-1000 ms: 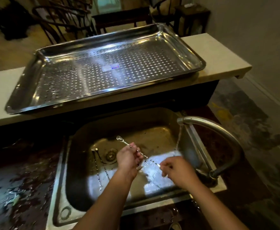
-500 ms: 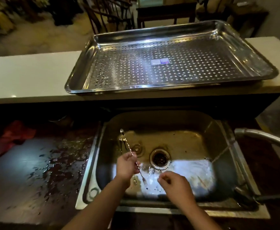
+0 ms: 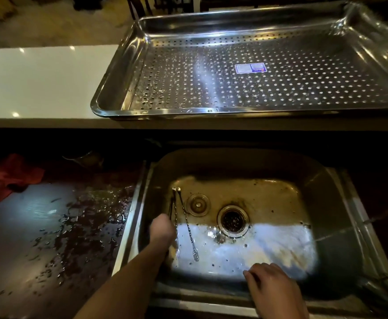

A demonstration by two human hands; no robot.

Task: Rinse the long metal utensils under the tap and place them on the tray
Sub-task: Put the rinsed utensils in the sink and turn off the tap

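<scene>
Reaching into the stained steel sink (image 3: 340, 217), the left hand (image 3: 163, 229) meets the long twisted metal utensils (image 3: 186, 224) lying on its floor, grip hidden from view; the right hand (image 3: 272, 288) hovers loosely curled, empty

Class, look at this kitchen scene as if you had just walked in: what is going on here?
A person is washing long metal utensils at a sink. Their left hand reaches down to the utensils, which lie on the left side of the sink floor; whether it grips one is hidden. The right hand hangs empty over the sink's near edge. A thin stream of water comes in from the right. The holed tray on the pale counter behind holds no utensils yet.
</scene>
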